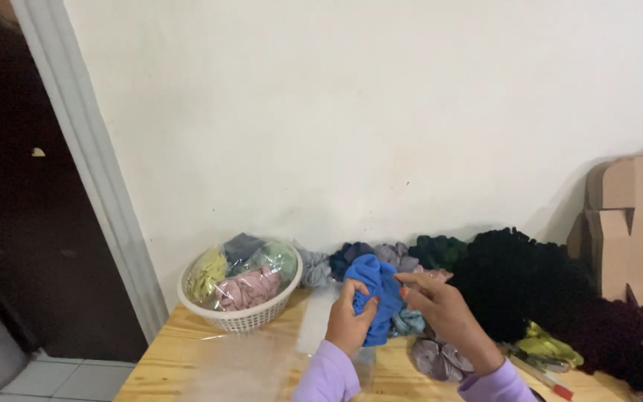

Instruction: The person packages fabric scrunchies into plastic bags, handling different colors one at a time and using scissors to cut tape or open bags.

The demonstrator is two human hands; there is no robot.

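Both my hands hold a bright blue fabric scrunchie (378,286) above a wooden table (187,361). My left hand (350,321) grips its lower part from the left, fingers closed on the cloth. My right hand (440,305) pinches its upper right side with thumb and fingers. Both wrists show lilac sleeves. A clear plastic bag (321,313) lies on the table just left of my left hand.
A white plastic basket (241,318) with bagged scrunchies in yellow, pink, green and grey stands at the table's left. Loose scrunchies in dark blue, grey, green and black are piled along the wall (507,275). A cardboard box (634,223) stands at the right. A doorway is at left.
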